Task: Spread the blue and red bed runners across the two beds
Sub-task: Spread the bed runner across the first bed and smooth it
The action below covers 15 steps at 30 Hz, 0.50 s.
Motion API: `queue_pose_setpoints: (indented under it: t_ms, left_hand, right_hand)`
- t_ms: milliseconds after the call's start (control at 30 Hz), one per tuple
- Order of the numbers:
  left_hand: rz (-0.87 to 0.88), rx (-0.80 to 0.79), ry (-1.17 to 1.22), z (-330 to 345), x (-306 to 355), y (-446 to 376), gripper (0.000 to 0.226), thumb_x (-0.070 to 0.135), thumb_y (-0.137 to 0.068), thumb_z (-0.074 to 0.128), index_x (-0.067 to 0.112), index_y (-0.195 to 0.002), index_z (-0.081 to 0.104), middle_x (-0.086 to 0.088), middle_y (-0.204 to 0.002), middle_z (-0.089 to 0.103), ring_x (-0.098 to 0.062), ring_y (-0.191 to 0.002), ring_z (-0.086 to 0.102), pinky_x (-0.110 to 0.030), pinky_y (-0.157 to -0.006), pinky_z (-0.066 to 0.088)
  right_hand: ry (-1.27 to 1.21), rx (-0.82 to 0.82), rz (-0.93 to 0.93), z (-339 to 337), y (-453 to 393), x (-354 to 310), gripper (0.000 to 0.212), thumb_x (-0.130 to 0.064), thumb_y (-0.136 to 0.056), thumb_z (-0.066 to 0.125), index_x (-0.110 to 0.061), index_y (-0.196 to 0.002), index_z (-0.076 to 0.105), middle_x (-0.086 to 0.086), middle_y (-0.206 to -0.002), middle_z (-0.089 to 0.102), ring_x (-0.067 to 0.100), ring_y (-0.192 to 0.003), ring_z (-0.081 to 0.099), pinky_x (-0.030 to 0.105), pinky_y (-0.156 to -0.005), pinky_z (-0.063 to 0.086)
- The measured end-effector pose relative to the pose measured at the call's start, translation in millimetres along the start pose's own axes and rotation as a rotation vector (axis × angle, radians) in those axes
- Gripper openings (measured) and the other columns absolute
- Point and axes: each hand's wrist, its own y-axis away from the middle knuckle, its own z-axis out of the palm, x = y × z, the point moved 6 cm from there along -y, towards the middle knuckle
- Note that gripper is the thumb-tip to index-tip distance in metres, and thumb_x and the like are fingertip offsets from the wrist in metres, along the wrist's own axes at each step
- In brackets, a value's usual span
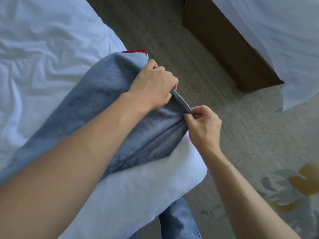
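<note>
The blue bed runner (96, 100), a plush grey-blue cloth, lies folded on the corner of the near bed (38, 49) with its white sheets. A small red strip of the red bed runner (138, 51) peeks out beneath the blue one's far end. My left hand (153, 83) grips the blue runner's edge from above. My right hand (203, 125) pinches the same edge a little nearer to me, thumb and fingers closed on the hem. The second bed (276, 40) is at the upper right, white-covered.
Grey-brown carpet (172, 40) fills the aisle between the beds, with a floral pattern (293, 187) at the lower right. The second bed's brown wooden base (224, 49) borders the aisle. My jeans-clad leg (179, 221) shows below the near bed's corner.
</note>
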Motion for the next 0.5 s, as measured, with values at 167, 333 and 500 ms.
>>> queue_pose_setpoints:
  t_ms: [167, 333, 500]
  left_hand:
    - [-0.05, 0.038, 0.136, -2.2, -3.1, -12.8, 0.012, 0.022, -0.087, 0.056, 0.025, -0.095, 0.064, 0.0, -0.098, 0.065, -0.024, -0.097, 0.057, -0.039, -0.096, 0.035]
    - [0.045, -0.131, 0.238, 10.8, 19.8, -17.5, 0.009, 0.029, -0.087, 0.057, 0.029, -0.094, 0.063, 0.003, -0.1, 0.067, -0.022, -0.1, 0.06, -0.034, -0.089, 0.038]
    - [-0.045, 0.007, 0.231, -9.3, 18.7, -47.5, 0.011, 0.023, -0.089, 0.055, 0.028, -0.094, 0.063, 0.002, -0.102, 0.068, -0.023, -0.102, 0.061, -0.037, -0.094, 0.036]
  right_hand:
    - [0.068, -0.104, -0.105, 5.1, 1.6, -4.6, 0.011, -0.03, -0.078, 0.069, -0.021, -0.083, 0.065, -0.008, -0.073, 0.066, 0.016, -0.077, 0.062, 0.041, -0.081, 0.053]
    - [0.109, -0.032, -0.102, -16.4, -14.5, 4.1, 0.011, -0.021, -0.078, 0.07, -0.024, -0.076, 0.06, -0.01, -0.067, 0.061, 0.004, -0.068, 0.058, 0.025, -0.063, 0.046]
    - [0.057, -0.064, -0.113, -31.8, -27.5, 3.2, 0.007, -0.031, -0.077, 0.071, -0.03, -0.079, 0.064, -0.022, -0.075, 0.064, -0.007, -0.076, 0.059, 0.005, -0.061, 0.042]
